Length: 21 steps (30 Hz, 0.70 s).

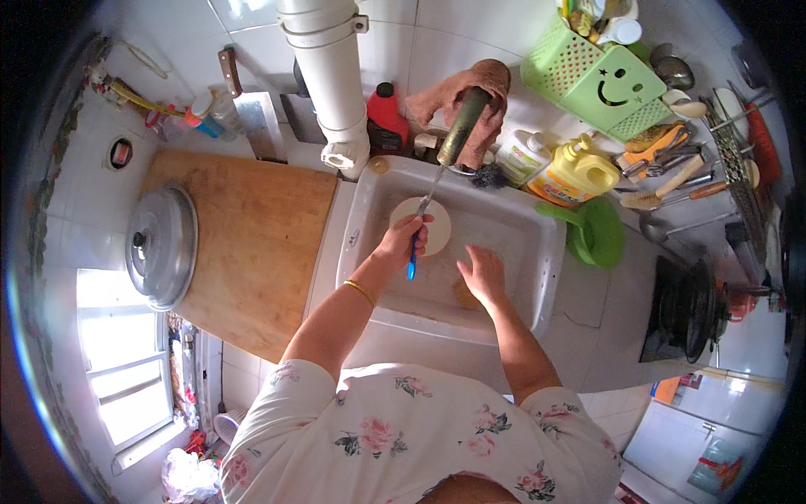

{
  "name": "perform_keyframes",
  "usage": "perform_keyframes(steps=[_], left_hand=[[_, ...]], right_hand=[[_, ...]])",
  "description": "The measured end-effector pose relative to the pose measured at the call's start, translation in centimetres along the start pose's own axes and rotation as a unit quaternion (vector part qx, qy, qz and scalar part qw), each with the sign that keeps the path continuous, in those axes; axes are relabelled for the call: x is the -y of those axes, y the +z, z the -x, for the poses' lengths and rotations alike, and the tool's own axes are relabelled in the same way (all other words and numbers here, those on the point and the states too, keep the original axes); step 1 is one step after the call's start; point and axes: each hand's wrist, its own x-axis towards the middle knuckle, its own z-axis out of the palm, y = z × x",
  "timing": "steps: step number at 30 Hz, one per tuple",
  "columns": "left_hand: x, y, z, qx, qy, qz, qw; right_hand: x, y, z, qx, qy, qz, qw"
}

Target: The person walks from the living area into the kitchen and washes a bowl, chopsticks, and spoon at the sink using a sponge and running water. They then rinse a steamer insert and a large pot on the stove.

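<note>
My left hand grips a slim utensil with a blue handle, its metal end in the stream of water from the faucet. Below it a round light plate or bowl with a reddish rim lies in the white sink. Over the right part of the sink my right hand hangs with fingers apart, holding nothing. Near it a brownish-yellow scrubber or sponge rests on the sink's bottom, partly hidden by that hand.
At the left a wooden board carries a lidded metal pot. Behind the sink stand a yellow pump bottle, a white bottle and a red bottle. A green dipper lies right of the sink, and a cleaver leans on the wall.
</note>
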Motion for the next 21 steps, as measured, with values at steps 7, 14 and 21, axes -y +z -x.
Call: perform_keyframes(steps=[7, 14, 21], left_hand=[[0.8, 3.9, 3.3, 0.104, -0.101, -0.197, 0.970], [2.4, 2.2, 4.8, 0.080, 0.014, -0.392, 0.916], [3.7, -3.8, 5.9, -0.053, -0.020, -0.437, 0.898]], right_hand=[[3.3, -3.2, -7.1, 0.150, 0.137, -0.565, 0.800], [6.1, -14.2, -9.3, -0.148, -0.076, -0.159, 0.973], [-5.0, -14.5, -4.1, -0.214, 0.121, -0.408, 0.879]])
